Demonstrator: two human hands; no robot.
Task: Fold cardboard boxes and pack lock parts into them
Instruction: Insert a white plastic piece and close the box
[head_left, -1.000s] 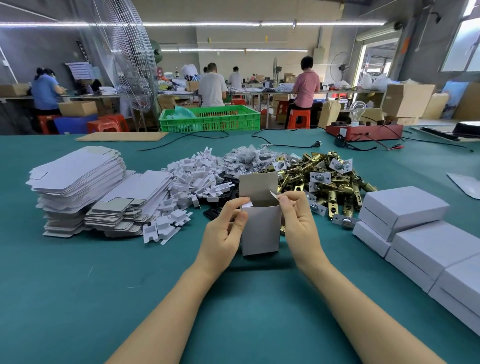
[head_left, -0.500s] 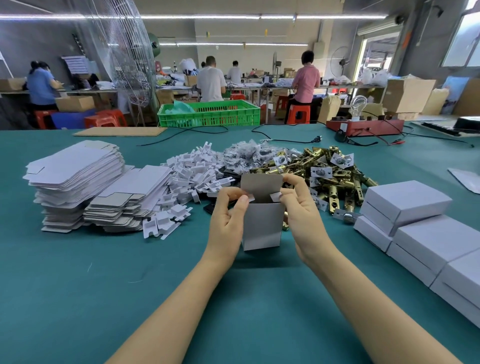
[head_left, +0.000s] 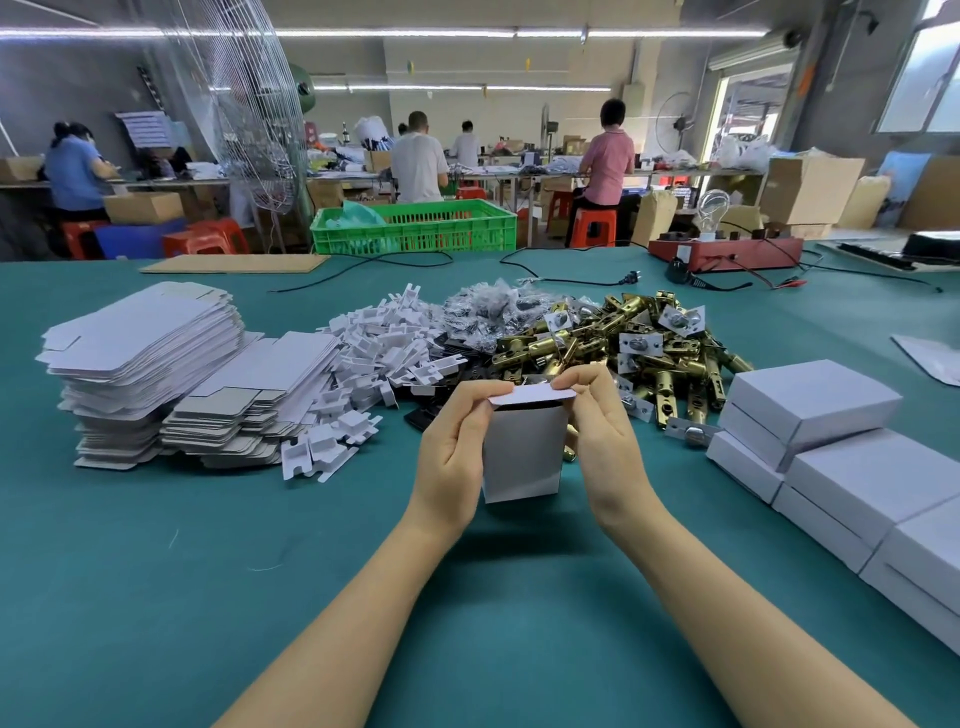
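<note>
A small white cardboard box (head_left: 522, 457) stands upright on the green table, between my two hands. My left hand (head_left: 454, 449) grips its left side, with the fingertips on the top flap. From the other side my right hand (head_left: 602, 436) grips it, thumb and fingers pinching the flap's right edge. The top flap lies folded down nearly flat over the opening. Behind the box lie a pile of brass lock latches (head_left: 644, 343), bagged small parts (head_left: 485, 312) and white plastic inserts (head_left: 384, 348). Flat box blanks (head_left: 150, 358) are stacked at the left.
Closed white boxes (head_left: 841, 457) are stacked in rows at the right. A green crate (head_left: 415, 226), a cardboard sheet (head_left: 234, 263), cables and a red test unit with a bulb (head_left: 724, 252) sit at the table's far edge. Several people work at benches behind.
The box's top flap, upright a second ago, has been folded forward and down over the opening. Both hands moved up to the box's top edge.
</note>
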